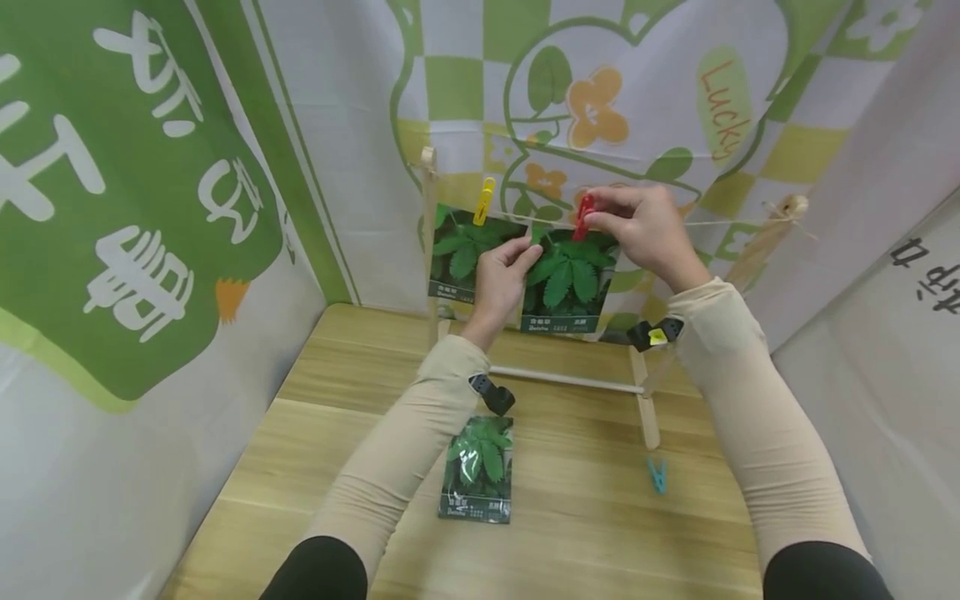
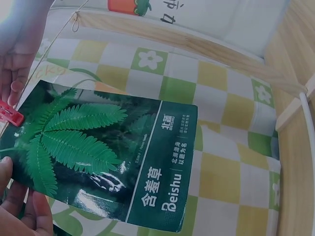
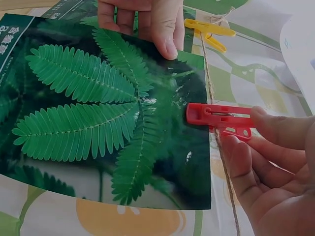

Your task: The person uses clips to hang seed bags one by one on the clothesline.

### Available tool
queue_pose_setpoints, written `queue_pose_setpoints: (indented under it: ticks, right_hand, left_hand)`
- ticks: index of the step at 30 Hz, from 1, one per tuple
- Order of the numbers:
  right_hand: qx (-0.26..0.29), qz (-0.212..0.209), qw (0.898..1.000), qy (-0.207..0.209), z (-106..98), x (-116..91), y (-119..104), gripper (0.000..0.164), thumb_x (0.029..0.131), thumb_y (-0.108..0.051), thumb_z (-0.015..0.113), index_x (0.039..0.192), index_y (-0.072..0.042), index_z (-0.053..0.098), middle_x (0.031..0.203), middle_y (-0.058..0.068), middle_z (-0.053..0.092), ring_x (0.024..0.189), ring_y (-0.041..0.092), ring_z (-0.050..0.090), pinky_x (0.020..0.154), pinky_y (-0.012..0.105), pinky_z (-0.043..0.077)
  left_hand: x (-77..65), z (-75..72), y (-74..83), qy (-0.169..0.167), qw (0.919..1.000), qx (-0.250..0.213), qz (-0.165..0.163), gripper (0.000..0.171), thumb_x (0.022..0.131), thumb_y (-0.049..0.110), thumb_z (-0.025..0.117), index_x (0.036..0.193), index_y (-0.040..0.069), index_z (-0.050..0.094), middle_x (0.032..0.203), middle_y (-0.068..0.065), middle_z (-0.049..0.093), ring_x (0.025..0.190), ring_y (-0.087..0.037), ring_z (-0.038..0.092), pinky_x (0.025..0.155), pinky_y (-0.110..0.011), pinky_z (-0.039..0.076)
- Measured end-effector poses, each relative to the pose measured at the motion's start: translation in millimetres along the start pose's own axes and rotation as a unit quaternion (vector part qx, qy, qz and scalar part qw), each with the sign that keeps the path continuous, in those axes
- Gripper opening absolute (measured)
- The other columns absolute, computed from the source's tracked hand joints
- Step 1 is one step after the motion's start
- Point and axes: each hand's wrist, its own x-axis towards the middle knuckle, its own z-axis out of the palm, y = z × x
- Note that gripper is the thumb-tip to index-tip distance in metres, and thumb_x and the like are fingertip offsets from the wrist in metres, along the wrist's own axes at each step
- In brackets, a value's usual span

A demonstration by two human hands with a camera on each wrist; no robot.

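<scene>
A dark green seed packet (image 1: pixel 568 279) with a fern-like leaf picture hangs at the string, its top edge under a red clothespin (image 3: pixel 219 114). My right hand (image 1: pixel 651 229) pinches the clothespin's handle ends between thumb and fingers. With thumb in front and fingers behind, my left hand (image 1: pixel 501 279) grips the packet's upper left edge. To the left, a yellow clothespin (image 1: pixel 484 202) holds a second seed packet (image 1: pixel 457 250) on the string, partly covered by my left hand. The string (image 3: pixel 227 184) passes beside the packet's top edge in the right wrist view.
A third seed packet (image 1: pixel 477 471) lies on the wooden table (image 1: pixel 592 500) below my left forearm. A blue clothespin (image 1: pixel 657 476) lies near the right foot of the wooden stand (image 1: pixel 647 408). A white rod (image 1: pixel 566 380) joins the stand's sides low down. Printed cloth (image 1: pixel 360 125) hangs behind.
</scene>
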Motion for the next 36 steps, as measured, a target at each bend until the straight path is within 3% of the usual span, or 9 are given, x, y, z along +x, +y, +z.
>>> queue_pose_setpoints:
  ticks: [4, 7, 22, 36]
  right_hand:
    - [0.017, 0.01, 1.0, 0.005, 0, -1, 0, 0.032, 0.092, -0.014, 0.068, 0.123, -0.004, 0.067, 0.117, 0.02, 0.07, 0.078, -0.009, 0.06, 0.068, 0.007, 0.049]
    - [0.022, 0.01, 1.0, 0.013, 0, -2, 0, 0.032, 0.091, -0.014, 0.068, 0.122, -0.004, 0.067, 0.118, 0.02, 0.069, 0.078, -0.009, 0.06, 0.069, 0.007, 0.05]
    - [0.046, 0.037, 0.998, 0.023, 0, -8, 2, 0.035, 0.09, -0.012, 0.07, 0.123, 0.001, 0.065, 0.114, 0.023, 0.07, 0.076, -0.011, 0.059, 0.069, 0.007, 0.05]
    - [0.053, 0.025, 0.998, 0.037, -1, -17, 10, 0.033, 0.09, -0.012, 0.07, 0.121, 0.0, 0.067, 0.115, 0.021, 0.07, 0.077, -0.011, 0.059, 0.071, 0.007, 0.049]
  left_hand:
    - [-2.3, -2.1, -0.8, -0.002, 0.9999, 0.01, 0.011, 0.027, 0.093, 0.019, 0.067, 0.114, 0.003, 0.07, 0.108, -0.016, 0.072, 0.087, -0.007, 0.061, 0.07, -0.014, 0.046]
    - [-4.4, -4.6, -2.0, 0.002, 0.9998, 0.01, 0.019, 0.028, 0.093, 0.021, 0.067, 0.115, 0.004, 0.07, 0.11, -0.016, 0.071, 0.095, -0.015, 0.064, 0.074, -0.016, 0.048]
    - [-12.5, -10.6, -8.0, 0.025, 0.9979, 0.011, 0.058, 0.023, 0.094, 0.018, 0.066, 0.111, 0.005, 0.072, 0.109, -0.014, 0.072, 0.086, -0.011, 0.062, 0.069, -0.017, 0.049]
    - [-13.6, -13.8, -12.5, 0.037, 0.9975, 0.006, 0.06, 0.021, 0.093, 0.016, 0.067, 0.109, 0.003, 0.072, 0.108, -0.015, 0.073, 0.089, -0.011, 0.064, 0.074, -0.017, 0.05]
